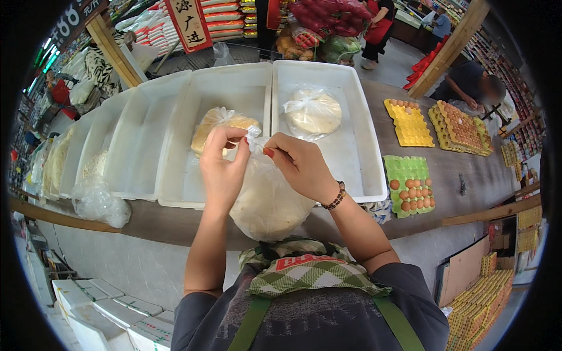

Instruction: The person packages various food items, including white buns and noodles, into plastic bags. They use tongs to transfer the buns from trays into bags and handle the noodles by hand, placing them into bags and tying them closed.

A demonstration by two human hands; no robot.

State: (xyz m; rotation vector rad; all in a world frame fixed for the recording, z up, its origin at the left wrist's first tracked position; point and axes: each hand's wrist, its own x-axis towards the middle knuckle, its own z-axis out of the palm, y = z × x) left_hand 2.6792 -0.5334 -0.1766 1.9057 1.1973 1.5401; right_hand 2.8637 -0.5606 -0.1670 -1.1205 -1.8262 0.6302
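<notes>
A clear plastic bag [272,206] with pale round flatbread-like food inside is at the table's near edge, close to my body. My left hand [226,158] pinches one side of its gathered top between thumb and fingers. On the other side of the twisted neck, my right hand [300,162] grips the plastic, a beaded bracelet on its wrist. Beyond my left hand, a knotted bag of yellowish flat food [224,120] lies in a white plastic bin [197,87]. Another knotted bag with a round pale stack [314,112] rests in the right-hand white bin [362,153].
More white bins [145,114] line the left, with a roll of clear bags [103,204] before them. Egg trays stand right: green [406,166], yellow [410,127] and a stack [461,127]. A wooden post [450,48] rises beyond; a person [467,85] stands behind the table.
</notes>
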